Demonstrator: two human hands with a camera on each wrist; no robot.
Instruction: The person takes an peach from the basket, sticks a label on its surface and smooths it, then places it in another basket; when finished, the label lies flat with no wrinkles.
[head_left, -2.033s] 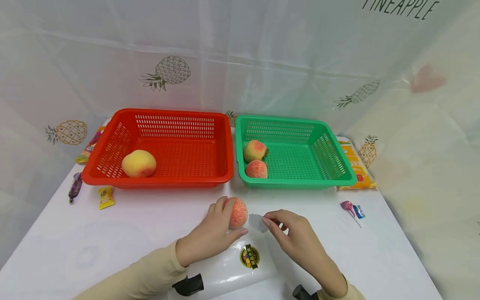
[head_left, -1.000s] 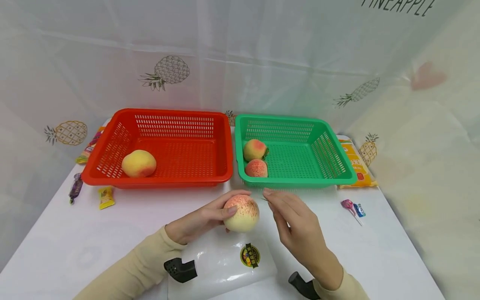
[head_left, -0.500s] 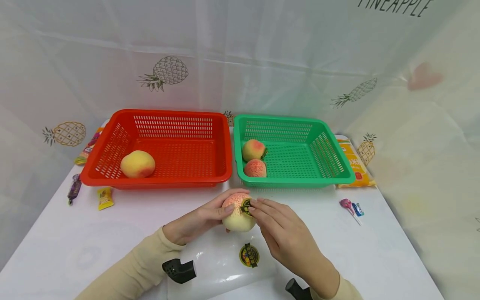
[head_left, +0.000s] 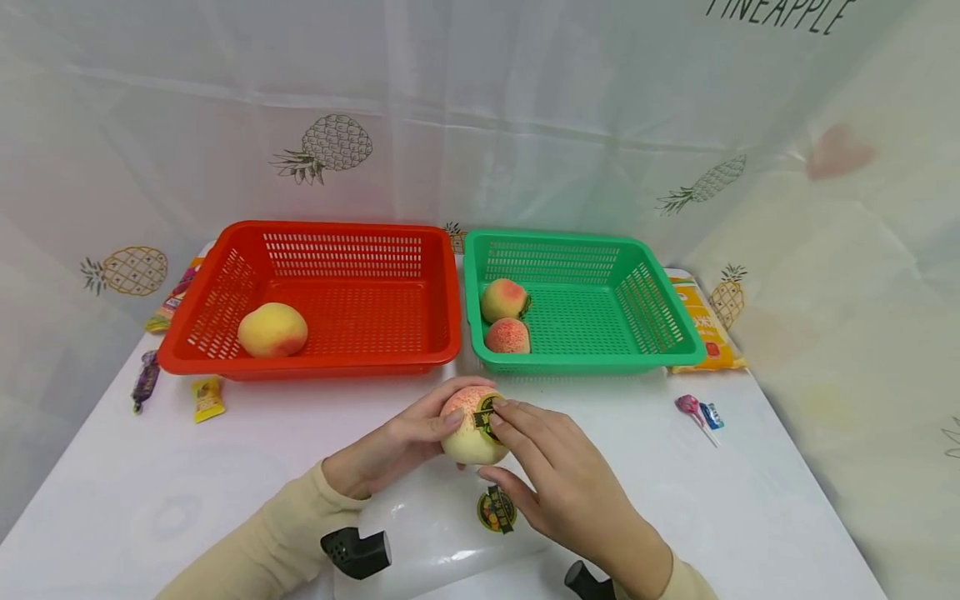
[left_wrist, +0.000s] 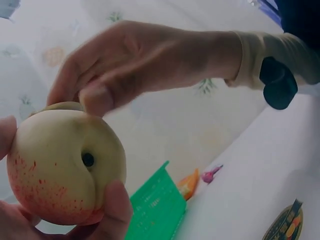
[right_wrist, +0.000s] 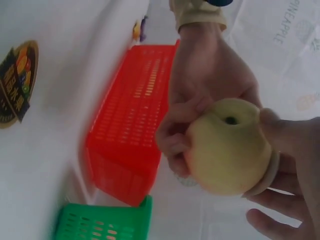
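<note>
My left hand point(head_left: 393, 446) holds a red-speckled, pale yellow peach point(head_left: 471, 448) from its left side, thumb on the front. On the peach's right side sits a round black-and-gold sticker point(head_left: 483, 419). The fingers of my right hand point(head_left: 573, 479) lie fairly straight over that sticker and press it against the fruit. The thumb of the right hand stays lower, near the peach. In the left wrist view, the peach point(left_wrist: 55, 145) shows its dark stem hole, and the sticker's pale back edge curves beneath the right hand point(left_wrist: 140, 60). Below both hands lies a glossy white sheet point(head_left: 427, 533) bearing a similar sticker point(head_left: 497, 509).
A red basket point(head_left: 360, 362) with one yellow peach point(head_left: 272, 330) stands at the back left. Beside it, a green basket point(head_left: 592, 362) contains two peaches point(head_left: 507, 336). Wrapped candies point(head_left: 208, 399), a lollipop point(head_left: 688, 405) and an orange snack bag point(head_left: 708, 333) lie near the table's sides.
My left hand has picked the peach up off the table and turned it. The right hand has brought a sticker across from the right, laid it on the peach, and its thumb has dropped away.
</note>
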